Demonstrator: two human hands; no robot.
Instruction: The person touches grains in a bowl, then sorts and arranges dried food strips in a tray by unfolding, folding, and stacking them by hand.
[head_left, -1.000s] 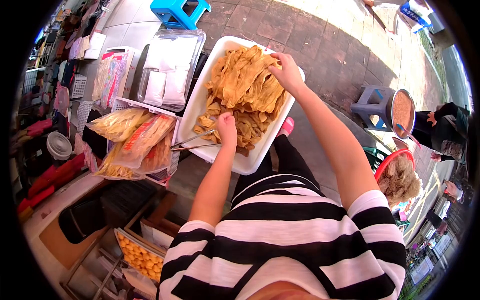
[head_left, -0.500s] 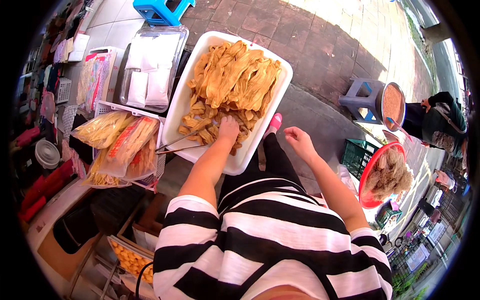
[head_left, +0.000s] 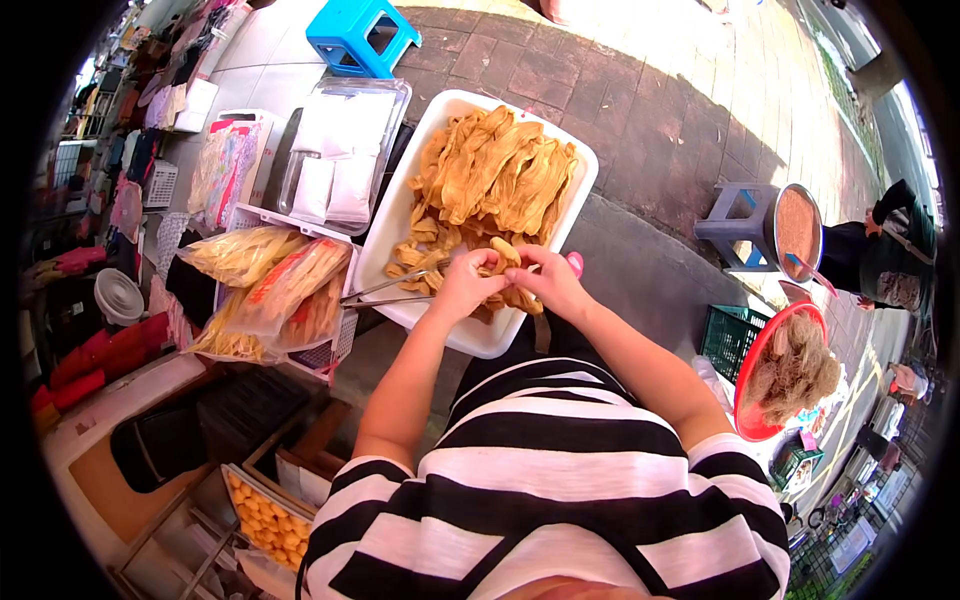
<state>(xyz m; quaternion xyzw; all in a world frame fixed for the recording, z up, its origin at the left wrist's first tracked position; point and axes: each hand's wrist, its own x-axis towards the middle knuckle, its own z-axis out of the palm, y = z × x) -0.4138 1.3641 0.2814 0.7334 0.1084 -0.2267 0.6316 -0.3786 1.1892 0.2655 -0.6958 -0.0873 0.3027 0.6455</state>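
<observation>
Both hands meet over the near end of a white tub (head_left: 398,205). Between them is a yellow-brown strip (head_left: 505,250) that looks like pickled vegetable. My left hand (head_left: 470,287) pinches its left side with curled fingers. From the right, my right hand (head_left: 550,282) grips the same strip, its thumb and fingertips close to the left hand's. Long folded strips (head_left: 495,165) of the same kind fill the far part of the tub, with looser, smaller pieces nearer me. Metal tongs (head_left: 390,290) lie across the tub's left edge beside my left hand.
Left of the tub are a clear tray of white packets (head_left: 335,140) and a basket with bagged yellow strips (head_left: 285,285). A blue stool (head_left: 362,38) stands beyond. To the right are a bowl of reddish-brown grains (head_left: 797,228), a red basin (head_left: 745,395) and a person (head_left: 900,245).
My right hand has come in from the right to join the left over the tub. My left hand has lifted a strip from the loose pieces. The view has shifted slightly.
</observation>
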